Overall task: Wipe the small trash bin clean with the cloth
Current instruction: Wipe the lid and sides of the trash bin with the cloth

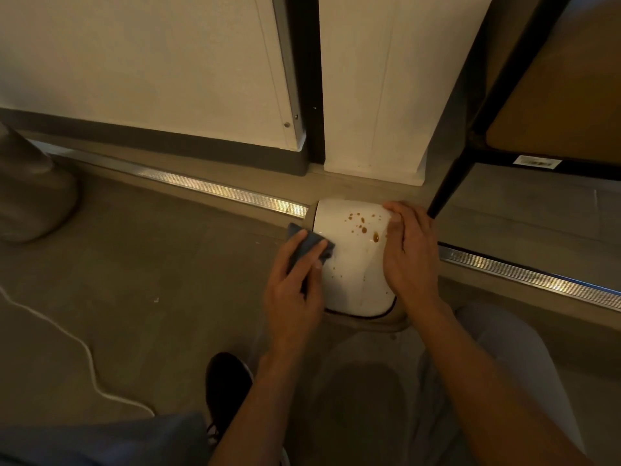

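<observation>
Left grip (295, 284) pinching blue cloth (311, 245) against white bin (349, 274) side; right grip (408, 253) flat, fingers straight, pressing bin's opposite side beside brown stains (364, 227).

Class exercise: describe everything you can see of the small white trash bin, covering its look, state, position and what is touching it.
The small trash bin looks like smooth white plastic with rounded corners and stands on the grey floor by a metal threshold strip. Its top is spattered with brown drops, thickest toward the far right, with fainter specks nearer. The left hand presses a dark blue cloth against its left edge; the right hand rests along its right side, steadying it.
</observation>
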Motion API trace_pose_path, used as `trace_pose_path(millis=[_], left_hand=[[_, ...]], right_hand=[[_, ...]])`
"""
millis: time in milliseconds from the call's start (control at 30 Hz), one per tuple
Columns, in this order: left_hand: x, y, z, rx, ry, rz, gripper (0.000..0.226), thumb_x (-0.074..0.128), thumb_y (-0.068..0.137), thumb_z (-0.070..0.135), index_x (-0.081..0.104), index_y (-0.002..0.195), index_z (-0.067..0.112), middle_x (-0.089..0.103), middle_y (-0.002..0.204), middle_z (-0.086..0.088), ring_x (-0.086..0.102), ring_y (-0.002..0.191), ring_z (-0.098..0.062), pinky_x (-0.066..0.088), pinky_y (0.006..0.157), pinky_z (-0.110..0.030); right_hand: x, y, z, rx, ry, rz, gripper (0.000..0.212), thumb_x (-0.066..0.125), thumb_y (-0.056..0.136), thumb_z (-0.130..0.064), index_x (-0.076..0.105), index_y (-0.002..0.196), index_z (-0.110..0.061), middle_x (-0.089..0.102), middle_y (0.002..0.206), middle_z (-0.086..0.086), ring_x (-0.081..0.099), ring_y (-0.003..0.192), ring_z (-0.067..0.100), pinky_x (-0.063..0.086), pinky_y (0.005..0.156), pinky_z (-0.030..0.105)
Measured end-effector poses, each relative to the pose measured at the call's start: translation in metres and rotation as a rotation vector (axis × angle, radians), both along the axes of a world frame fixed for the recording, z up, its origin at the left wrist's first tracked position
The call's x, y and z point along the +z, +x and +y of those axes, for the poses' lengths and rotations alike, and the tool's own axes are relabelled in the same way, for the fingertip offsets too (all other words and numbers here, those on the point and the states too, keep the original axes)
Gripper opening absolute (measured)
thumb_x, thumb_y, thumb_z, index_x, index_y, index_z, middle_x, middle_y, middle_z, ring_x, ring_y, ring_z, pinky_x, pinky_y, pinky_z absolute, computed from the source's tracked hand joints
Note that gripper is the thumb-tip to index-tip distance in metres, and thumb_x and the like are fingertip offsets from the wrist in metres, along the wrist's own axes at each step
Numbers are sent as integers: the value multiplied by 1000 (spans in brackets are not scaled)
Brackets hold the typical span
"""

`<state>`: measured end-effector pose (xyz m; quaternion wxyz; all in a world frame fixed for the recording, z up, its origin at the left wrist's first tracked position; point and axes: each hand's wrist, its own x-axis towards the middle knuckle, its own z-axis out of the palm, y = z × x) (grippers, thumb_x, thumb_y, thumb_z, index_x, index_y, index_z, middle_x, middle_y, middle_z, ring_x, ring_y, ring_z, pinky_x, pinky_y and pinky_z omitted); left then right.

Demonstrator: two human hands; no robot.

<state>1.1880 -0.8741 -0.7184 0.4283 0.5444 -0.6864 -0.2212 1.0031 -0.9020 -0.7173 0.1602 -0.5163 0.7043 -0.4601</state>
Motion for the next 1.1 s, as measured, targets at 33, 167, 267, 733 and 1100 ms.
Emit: trace_pose_path(millis=[33, 167, 267, 733, 1100], left_hand=[[2, 2, -4, 11, 10, 14, 30, 61, 99, 19, 66, 128, 23, 47, 147, 3, 46, 133, -10, 45, 107, -27], [22, -11, -36, 55, 41, 21, 27, 60, 100, 23, 68, 125, 25, 51, 134, 8, 48, 125, -9, 48, 102, -32], [18, -18, -26, 53, 10, -86, 27, 60, 98, 25, 68, 124, 25, 53, 134, 4, 46, 122, -16, 46, 99, -27], [-6, -9, 8, 79, -71, -120, 26, 63, 96, 29, 68, 122, 31, 52, 138, 5, 43, 122, -22, 39, 97, -19], [-4, -12, 6, 59, -60, -182, 26, 63, 96, 31, 68, 121, 31, 50, 138, 6, 42, 123, -21, 40, 95, -22]], right_hand=[[0, 0, 0, 0, -4, 1, 44, 27, 102, -36, 58, 126, -17, 56, 129, 3, 45, 124, 23, 36, 106, 33], [1, 1, -1, -12, -3, 6, 41, 28, 102, -34, 58, 125, -17, 56, 127, 3, 46, 124, 23, 36, 107, 35], [1, 1, 0, -7, 2, 7, 44, 26, 101, -37, 58, 125, -17, 56, 127, 4, 46, 123, 24, 38, 106, 38], [2, 2, -1, -10, 5, 20, 45, 26, 101, -36, 58, 125, -16, 57, 128, 5, 46, 123, 24, 39, 106, 40], [3, 2, 1, -9, -1, 12, 46, 26, 100, -36, 59, 125, -15, 57, 128, 5, 46, 123, 24, 39, 105, 43]])
